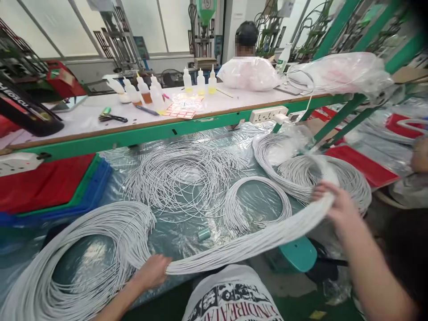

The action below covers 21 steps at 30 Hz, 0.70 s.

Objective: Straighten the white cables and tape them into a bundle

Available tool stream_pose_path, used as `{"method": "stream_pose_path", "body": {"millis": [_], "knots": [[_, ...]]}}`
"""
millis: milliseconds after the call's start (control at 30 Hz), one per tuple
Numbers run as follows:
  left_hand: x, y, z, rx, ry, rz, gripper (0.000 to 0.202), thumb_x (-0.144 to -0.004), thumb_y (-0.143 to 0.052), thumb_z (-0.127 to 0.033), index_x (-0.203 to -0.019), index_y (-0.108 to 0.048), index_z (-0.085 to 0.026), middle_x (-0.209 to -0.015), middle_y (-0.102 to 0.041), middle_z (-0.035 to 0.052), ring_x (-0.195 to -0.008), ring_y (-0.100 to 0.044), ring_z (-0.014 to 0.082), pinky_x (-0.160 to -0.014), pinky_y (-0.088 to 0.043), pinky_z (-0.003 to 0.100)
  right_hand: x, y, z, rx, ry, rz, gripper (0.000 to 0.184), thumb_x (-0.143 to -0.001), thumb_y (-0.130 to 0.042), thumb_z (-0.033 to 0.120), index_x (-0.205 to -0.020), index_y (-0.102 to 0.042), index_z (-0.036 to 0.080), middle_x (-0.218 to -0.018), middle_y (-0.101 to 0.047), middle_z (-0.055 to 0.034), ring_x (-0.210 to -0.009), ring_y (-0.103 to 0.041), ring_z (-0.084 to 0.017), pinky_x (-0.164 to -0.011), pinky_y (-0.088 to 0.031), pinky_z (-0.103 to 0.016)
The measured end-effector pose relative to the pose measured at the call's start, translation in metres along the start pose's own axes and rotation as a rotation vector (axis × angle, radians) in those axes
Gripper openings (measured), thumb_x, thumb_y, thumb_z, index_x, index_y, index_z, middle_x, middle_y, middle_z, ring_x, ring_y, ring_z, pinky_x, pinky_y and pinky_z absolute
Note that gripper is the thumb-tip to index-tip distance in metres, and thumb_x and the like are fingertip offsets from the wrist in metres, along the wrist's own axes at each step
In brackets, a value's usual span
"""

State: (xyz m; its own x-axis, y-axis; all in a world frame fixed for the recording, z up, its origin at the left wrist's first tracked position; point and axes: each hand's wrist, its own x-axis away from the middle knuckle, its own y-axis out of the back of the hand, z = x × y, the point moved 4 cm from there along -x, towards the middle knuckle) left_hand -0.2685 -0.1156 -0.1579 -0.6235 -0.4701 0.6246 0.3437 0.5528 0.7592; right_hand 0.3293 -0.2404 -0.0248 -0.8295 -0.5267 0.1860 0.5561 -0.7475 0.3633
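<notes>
A thick bundle of white cables [247, 244] stretches across in front of my body. My left hand [154, 271] is closed round its left end, beside a large coil of white cables [36, 272] on the table. Farther right and higher, my right hand [336, 203] grips the bundle, blurred by motion; past it the strands curve back over the right-hand coils. A smaller cable coil [230, 205] lies behind the bundle, and a loose tangle of cables [174, 167] spreads across the middle.
Red, green and blue trays [50, 183] are stacked at left. A shelf with a green edge [207, 124] holds squeeze bottles [200, 84] and plastic bags [249, 73]. A small green cylinder [203, 234] lies on the table. A teal stool [299, 255] stands below; a co-worker [246, 38] sits beyond.
</notes>
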Motion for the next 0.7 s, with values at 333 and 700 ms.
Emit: {"method": "stream_pose_path", "body": {"millis": [333, 700], "knots": [[-0.038, -0.067, -0.001, 0.000, 0.230, 0.210, 0.031, -0.080, -0.053, -0.019, -0.106, -0.069, -0.017, -0.110, -0.071, 0.0140, -0.110, -0.063, 0.0333, -0.097, -0.040, 0.044, -0.047, -0.139, -0.169, -0.304, -0.524, 0.345, 0.027, -0.097, -0.053, 0.039, -0.088, -0.060, 0.014, -0.071, -0.056, 0.0029, -0.053, -0.049, -0.008, -0.051, -0.046, -0.023], [-0.054, -0.075, 0.009, 0.006, 0.293, 0.246, 0.036, -0.083, -0.050, -0.018, -0.115, -0.066, -0.013, -0.117, -0.068, 0.0160, -0.115, -0.059, 0.0323, -0.101, -0.037, 0.045, -0.068, -0.160, -0.226, -0.560, -0.754, 0.422, 0.021, -0.095, -0.057, 0.033, -0.098, -0.061, 0.013, -0.084, -0.061, -0.0007, -0.063, -0.057, -0.010, -0.058, -0.052, -0.025]]}}
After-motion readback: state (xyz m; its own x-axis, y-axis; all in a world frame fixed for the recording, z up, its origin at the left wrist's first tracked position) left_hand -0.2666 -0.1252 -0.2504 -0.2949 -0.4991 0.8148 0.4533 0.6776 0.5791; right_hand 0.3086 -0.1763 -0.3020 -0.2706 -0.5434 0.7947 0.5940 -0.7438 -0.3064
